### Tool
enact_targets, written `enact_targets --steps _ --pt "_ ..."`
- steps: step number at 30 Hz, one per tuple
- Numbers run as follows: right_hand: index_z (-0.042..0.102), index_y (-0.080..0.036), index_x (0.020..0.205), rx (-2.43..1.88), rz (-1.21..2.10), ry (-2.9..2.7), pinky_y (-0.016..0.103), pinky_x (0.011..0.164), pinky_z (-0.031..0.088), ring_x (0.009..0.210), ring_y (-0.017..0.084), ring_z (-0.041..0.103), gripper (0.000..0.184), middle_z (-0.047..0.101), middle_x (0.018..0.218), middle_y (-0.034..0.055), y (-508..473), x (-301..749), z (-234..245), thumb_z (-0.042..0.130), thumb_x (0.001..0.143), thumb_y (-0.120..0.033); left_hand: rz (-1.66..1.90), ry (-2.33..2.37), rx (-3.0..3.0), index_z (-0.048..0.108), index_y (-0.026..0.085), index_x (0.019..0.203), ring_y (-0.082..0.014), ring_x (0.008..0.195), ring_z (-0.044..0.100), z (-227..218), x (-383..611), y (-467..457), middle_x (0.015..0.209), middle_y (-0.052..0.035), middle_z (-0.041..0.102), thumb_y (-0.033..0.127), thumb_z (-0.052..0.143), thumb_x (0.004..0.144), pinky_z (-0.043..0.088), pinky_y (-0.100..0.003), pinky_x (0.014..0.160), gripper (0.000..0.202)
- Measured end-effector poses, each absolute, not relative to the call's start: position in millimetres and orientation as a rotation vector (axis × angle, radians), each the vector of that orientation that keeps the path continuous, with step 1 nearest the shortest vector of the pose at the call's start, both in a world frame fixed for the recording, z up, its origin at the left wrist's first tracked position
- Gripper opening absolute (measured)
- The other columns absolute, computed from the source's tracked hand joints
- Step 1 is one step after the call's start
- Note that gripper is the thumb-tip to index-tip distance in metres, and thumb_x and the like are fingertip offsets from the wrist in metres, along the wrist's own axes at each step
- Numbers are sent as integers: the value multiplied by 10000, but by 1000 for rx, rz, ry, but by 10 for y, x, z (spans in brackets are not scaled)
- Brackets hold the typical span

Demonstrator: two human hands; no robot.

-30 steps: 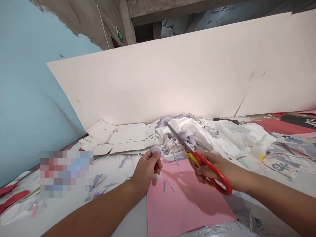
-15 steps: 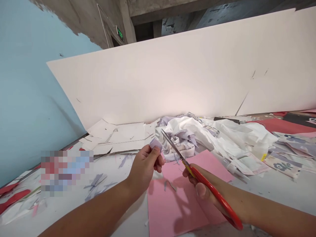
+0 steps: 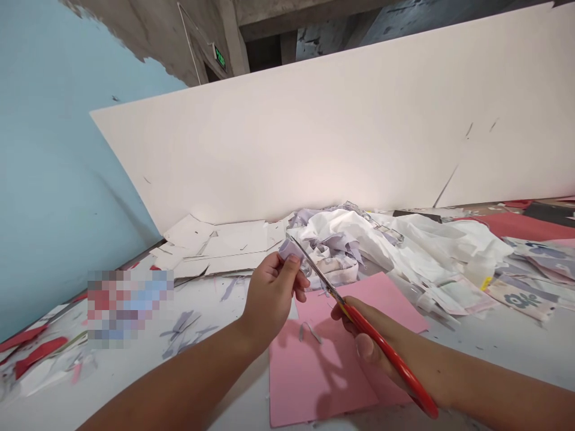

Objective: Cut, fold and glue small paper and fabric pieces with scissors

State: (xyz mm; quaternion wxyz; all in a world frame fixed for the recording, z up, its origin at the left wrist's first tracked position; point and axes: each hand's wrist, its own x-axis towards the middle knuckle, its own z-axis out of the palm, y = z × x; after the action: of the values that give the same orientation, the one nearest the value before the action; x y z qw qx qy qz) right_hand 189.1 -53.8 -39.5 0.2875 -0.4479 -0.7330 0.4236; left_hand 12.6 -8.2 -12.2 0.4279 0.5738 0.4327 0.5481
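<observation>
My left hand (image 3: 273, 293) is closed, pinching a small pale lilac scrap of paper (image 3: 288, 249) between thumb and fingers. My right hand (image 3: 377, 344) grips red-handled scissors (image 3: 359, 323). Their steel blades point up and left, and the tips reach the lilac scrap. Both hands hover over a pink sheet of paper (image 3: 323, 365) that lies flat on the white table (image 3: 135, 371).
A heap of crumpled white and lilac paper (image 3: 368, 245) lies behind the hands. Flat white card pieces (image 3: 220, 245) sit at the back left. A big white board (image 3: 341, 131) leans along the back. Red and patterned sheets (image 3: 521, 293) spread to the right; lilac offcuts (image 3: 184, 326) lie at left.
The scissors swung from over the paper heap toward the left, and their blades now meet the lilac scrap. My left hand lifted the scrap slightly.
</observation>
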Motion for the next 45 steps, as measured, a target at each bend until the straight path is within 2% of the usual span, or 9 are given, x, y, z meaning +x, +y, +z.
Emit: enact_targets --steps 3,7,13,17,21,26,32,39,45 --pt "505 -233 993 -1210 1134 -1952 316 544 393 528 143 401 426 467 649 5 -561 1898 -404 470 709 -548 1377 1083 1452 481 170 650 -62 415 489 -124 118 -74 539 37 563 407 488 782 381 -192 453 271" --pt "491 -220 1085 -1238 1235 -1893 300 608 446 671 175 500 518 528 798 42 -594 1925 -421 530 679 -539 1406 1068 1447 487 166 663 -70 415 488 -117 110 -77 536 32 552 412 496 773 388 -200 451 270" --pt "544 -196 906 -1252 1283 -1623 336 786 427 879 218 505 449 547 875 47 -569 1858 -241 501 698 -590 1434 1046 1416 503 168 698 -63 423 477 -94 83 -54 540 37 540 426 504 768 391 -195 449 267" --pt "490 -188 872 -1290 1308 -1649 326 752 427 831 197 506 374 506 827 21 -540 1829 -121 564 698 -511 1422 1039 1419 506 168 704 -59 429 472 -97 68 -48 541 35 540 419 501 772 394 -189 452 260" --pt "445 -205 939 -1389 1350 -1650 301 684 432 768 176 482 441 446 770 -1 -602 1831 -96 558 674 -539 1422 1046 1447 502 165 688 -59 429 479 -93 75 -62 550 32 545 419 500 772 399 -191 451 267" --pt "390 -211 936 -1532 1247 -1798 304 640 421 678 152 417 544 392 818 0 -696 1783 -59 615 569 -544 1444 1040 1491 487 169 675 -55 422 480 -78 104 -102 526 43 540 395 500 779 403 -186 459 250" --pt "345 -211 800 -1641 1242 -1842 316 654 412 659 132 360 454 352 802 -7 -703 1745 -85 551 620 -572 1435 1056 1512 489 172 677 -51 415 489 -75 127 -147 529 46 553 350 490 794 395 -176 448 213" --pt "354 -221 884 -1643 1312 -1623 266 551 372 517 88 304 407 343 683 -50 -697 1692 -119 526 663 -516 1385 943 1413 495 170 677 -37 404 478 -65 132 -167 530 52 549 387 497 791 377 -162 430 245" --pt "403 -204 934 -1565 1194 -1715 324 656 410 705 166 439 531 443 815 9 -715 1718 -111 494 639 -637 1354 857 1237 488 166 665 -29 390 442 -72 128 -145 515 52 531 368 529 775 359 -165 431 234"
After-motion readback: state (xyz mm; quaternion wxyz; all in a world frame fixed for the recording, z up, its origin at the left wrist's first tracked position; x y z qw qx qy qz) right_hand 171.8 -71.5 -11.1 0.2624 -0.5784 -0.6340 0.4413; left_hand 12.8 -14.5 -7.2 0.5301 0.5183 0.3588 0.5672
